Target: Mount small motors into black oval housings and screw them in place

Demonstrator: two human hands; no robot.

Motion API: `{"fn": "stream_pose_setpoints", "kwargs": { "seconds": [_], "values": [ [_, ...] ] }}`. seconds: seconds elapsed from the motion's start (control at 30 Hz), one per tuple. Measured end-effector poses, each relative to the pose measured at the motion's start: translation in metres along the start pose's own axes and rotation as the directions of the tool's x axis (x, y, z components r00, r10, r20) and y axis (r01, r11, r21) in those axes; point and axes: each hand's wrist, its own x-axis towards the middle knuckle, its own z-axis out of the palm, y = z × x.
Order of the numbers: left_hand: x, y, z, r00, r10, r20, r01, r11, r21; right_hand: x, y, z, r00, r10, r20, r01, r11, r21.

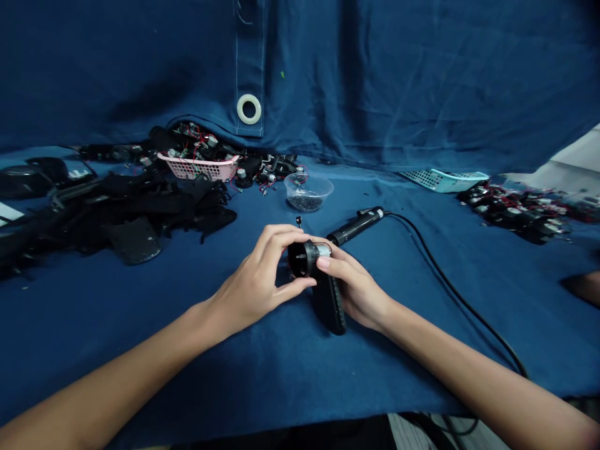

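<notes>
Near the middle of the blue cloth, both hands hold a black device with a round, open cup-like end (300,259) and a silver motor-like part (323,250). My left hand (262,275) curves its fingers and thumb around the round end. My right hand (359,281) grips the device from the right, its thumb by the silver part. A flat black section (330,306) of the device hangs down between the hands. Just behind my right hand lies a black electric screwdriver (357,227) with a cable. A small black piece (299,221) shows above my left fingertips.
A clear bowl (308,190) of small dark screws stands behind the hands. Black plastic parts (135,206) pile up at left. A pink basket (199,167) holds wired parts; a teal basket (445,180) and more wired parts (520,209) lie right. The cable (445,275) curves toward the front right.
</notes>
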Motion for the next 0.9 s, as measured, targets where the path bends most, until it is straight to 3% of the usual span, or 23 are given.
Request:
{"fn": "stream_pose_setpoints", "kwargs": {
  "seconds": [0.47,0.8,0.9],
  "values": [
    [-0.0018,0.0061,0.0011,0.995,0.095,-0.029,-0.093,0.993,0.079,-0.0035,-0.0078,-0.0006,0.998,-0.046,0.031,0.050,0.992,-0.119],
    [-0.0013,0.0060,-0.0015,0.996,0.094,-0.007,-0.093,0.993,0.067,-0.0041,-0.0087,-0.0016,0.994,-0.103,0.030,0.107,0.977,-0.182],
    [-0.0004,0.0070,-0.0040,0.998,0.055,-0.042,-0.054,0.998,0.028,-0.0047,-0.0091,-0.0016,0.995,-0.101,0.003,0.100,0.976,-0.193]
  ]
}}
